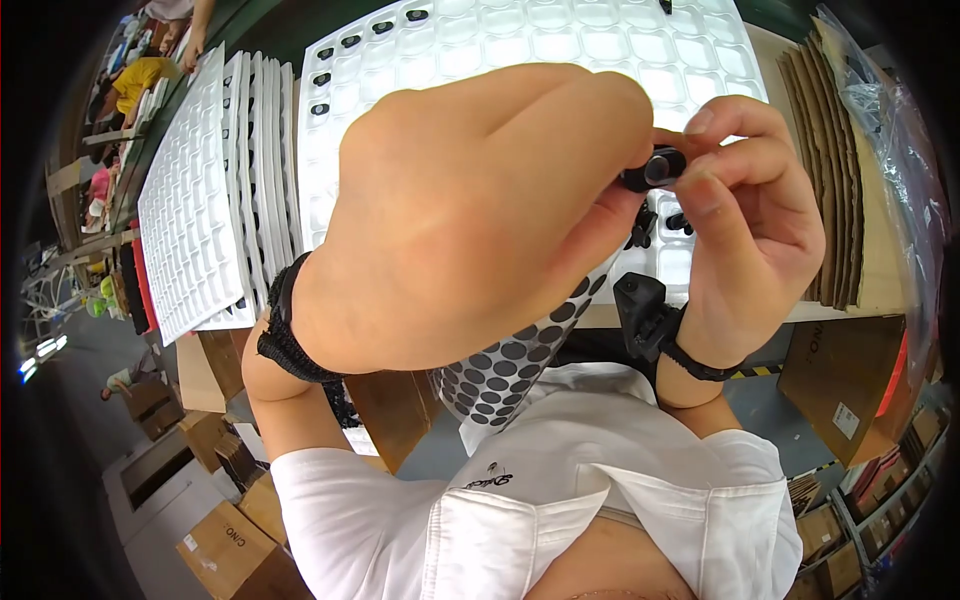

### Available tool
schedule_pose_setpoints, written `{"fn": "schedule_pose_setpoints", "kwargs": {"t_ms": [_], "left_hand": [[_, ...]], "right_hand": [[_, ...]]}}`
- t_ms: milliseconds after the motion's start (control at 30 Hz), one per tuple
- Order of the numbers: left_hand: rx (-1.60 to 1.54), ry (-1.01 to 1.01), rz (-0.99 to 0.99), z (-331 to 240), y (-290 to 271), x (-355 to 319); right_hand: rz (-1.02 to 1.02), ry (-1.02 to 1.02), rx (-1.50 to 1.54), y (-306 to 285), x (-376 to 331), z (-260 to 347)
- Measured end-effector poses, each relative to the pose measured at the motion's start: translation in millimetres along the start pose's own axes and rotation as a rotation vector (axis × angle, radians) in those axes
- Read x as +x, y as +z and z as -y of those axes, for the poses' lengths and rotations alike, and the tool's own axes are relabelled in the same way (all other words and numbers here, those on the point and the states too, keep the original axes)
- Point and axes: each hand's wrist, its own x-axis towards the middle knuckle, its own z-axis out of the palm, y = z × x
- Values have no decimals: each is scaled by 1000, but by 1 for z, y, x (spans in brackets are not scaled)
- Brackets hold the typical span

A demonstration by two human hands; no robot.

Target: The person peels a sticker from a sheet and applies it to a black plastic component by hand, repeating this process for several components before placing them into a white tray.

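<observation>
Close in front of me, my left hand (470, 220) pinches a small black cylindrical part (658, 168) with a round, glossy end. From the other side my right hand (750, 200) meets the same part, with thumb and fingertips closed at its edge. Below my left hand hangs a white sheet of round black stickers (505, 370); its upper end is hidden behind that hand. Several loose black pieces (642, 228) lie just under the fingers on a white pocketed tray (540, 45). Along the tray's far left, some pockets hold small black parts (350, 41).
A stack of similar white trays (190, 200) leans at the left. Upright cardboard sheets (825, 170) and clear plastic wrap (890, 120) stand at the right. Open cardboard boxes (840, 380) sit below the table's edge. Other people, one in a yellow shirt (140, 82), are at the far left.
</observation>
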Motion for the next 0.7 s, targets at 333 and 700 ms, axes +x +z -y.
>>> {"fn": "schedule_pose_setpoints", "kwargs": {"t_ms": [333, 700], "left_hand": [[54, 49, 8, 2, -9, -8], [73, 75, -121, 5, -17, -11]], "right_hand": [[-1, -11, -83, 11, -6, 1], [-20, 118, 167, 26, 0, 8]]}}
